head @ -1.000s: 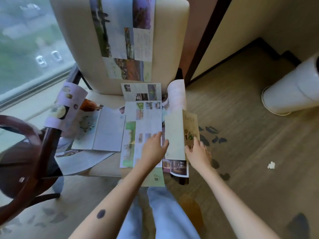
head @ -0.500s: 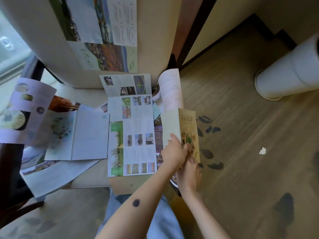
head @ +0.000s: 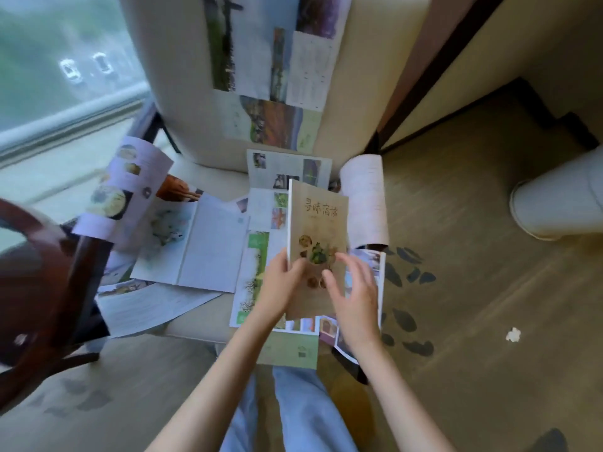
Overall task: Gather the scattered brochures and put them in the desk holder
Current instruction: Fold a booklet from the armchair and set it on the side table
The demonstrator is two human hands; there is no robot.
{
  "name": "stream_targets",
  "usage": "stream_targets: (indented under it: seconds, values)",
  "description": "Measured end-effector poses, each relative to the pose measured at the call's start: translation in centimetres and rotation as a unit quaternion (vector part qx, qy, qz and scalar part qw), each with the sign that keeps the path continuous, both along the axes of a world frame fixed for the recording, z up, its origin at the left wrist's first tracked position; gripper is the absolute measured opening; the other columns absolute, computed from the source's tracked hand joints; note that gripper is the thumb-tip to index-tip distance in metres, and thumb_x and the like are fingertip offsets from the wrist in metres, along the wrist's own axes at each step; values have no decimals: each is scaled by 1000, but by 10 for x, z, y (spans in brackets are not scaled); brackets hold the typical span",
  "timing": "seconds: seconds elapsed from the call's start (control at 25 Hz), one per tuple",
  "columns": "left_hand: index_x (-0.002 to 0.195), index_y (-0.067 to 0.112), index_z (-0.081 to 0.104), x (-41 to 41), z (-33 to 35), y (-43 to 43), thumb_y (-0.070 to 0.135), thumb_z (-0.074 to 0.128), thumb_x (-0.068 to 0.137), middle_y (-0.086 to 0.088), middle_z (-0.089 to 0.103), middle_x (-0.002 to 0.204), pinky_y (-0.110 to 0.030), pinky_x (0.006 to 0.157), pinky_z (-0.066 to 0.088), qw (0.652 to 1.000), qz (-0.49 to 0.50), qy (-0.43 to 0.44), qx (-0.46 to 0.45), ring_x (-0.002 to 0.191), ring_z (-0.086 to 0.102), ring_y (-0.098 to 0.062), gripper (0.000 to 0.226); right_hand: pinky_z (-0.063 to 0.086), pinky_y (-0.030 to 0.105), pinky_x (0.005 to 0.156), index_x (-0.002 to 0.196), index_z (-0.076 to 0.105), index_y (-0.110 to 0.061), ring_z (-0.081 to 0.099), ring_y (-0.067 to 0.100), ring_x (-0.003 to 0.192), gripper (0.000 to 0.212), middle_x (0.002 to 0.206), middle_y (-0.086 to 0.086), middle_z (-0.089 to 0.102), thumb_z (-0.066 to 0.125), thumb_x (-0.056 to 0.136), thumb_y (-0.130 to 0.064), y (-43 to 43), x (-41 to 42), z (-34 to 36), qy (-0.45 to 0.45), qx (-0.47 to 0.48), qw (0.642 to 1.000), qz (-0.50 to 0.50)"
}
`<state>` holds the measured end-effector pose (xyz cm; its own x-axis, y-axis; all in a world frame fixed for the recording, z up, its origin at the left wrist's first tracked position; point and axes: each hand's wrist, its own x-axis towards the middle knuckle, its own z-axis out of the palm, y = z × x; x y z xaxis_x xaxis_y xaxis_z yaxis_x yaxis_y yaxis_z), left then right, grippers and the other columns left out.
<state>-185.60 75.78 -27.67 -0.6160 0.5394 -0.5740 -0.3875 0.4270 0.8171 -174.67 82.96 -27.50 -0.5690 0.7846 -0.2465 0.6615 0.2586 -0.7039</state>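
Tan folded paper brochure with printed food cover [head: 316, 236] is gripped at left edge by left hand [head: 283, 282], fingers closed on it, presumably to lift it clear. Right hand [head: 355, 295] is spread open, just beside lower cover, probably for support. Remaining unfolded glossy brochures [head: 202, 243] are left beyond fingertips on cream upholstered chair seat [head: 215, 177]. Desk holder not visible.

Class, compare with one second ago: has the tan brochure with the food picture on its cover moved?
Yes. The tan brochure was folded open at the chair seat's right edge; now closed, the left hand holds it further left, over the long leaflet.
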Motion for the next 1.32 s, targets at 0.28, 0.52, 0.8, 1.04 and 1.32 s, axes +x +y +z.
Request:
stream_targets:
  seconds: [0.28, 0.52, 0.8, 1.04, 1.32]
  values:
    - [98, 15, 65, -63, 26, -169, 10, 56, 88, -6, 74, 94, -28, 66, 58, 965, 242, -52, 84, 82, 71, -19, 14, 56, 21, 65, 107, 64, -11, 70, 9, 74, 22, 94, 3, 72, 60, 89, -24, -75, -109, 9, 21, -414, 906, 85]
    - [100, 9, 62, -101, 5, -308, 9, 64, 85, -13, 70, 102, -37, 72, 59, 870, 493, 16, 15, 87, 68, -25, 15, 47, 11, 57, 92, 65, -11, 60, 4, 68, 7, 86, 3, 68, 63, 86, -14, -212, -225, 7, 3, -325, 906, 271]
    - [99, 4, 66, -146, -35, -451, 15, 72, 78, -15, 70, 101, -40, 76, 55, 819, 533, 99, -189, 84, 65, -25, 24, 50, 33, 82, 101, 68, -9, 63, 26, 97, 23, 105, 10, 70, 60, 85, -25, -361, -298, -26, -102, -122, 882, 443]
    - [92, 7, 68, -161, -87, -508, 26, 74, 76, -12, 69, 93, -31, 62, 46, 803, 489, 101, -324, 81, 62, -27, 25, 49, 39, 82, 97, 60, -4, 60, 32, 99, 20, 104, 14, 65, 60, 88, -22, -434, -317, -76, -172, -57, 876, 447]
    - [101, 6, 64, -160, -118, -523, 30, 74, 75, -15, 64, 103, -41, 76, 49, 806, 459, 59, -368, 92, 59, -30, 36, 45, 36, 76, 87, 54, -7, 58, 32, 95, 12, 100, 14, 64, 61, 87, -17, -443, -321, -103, -203, -53, 865, 457]
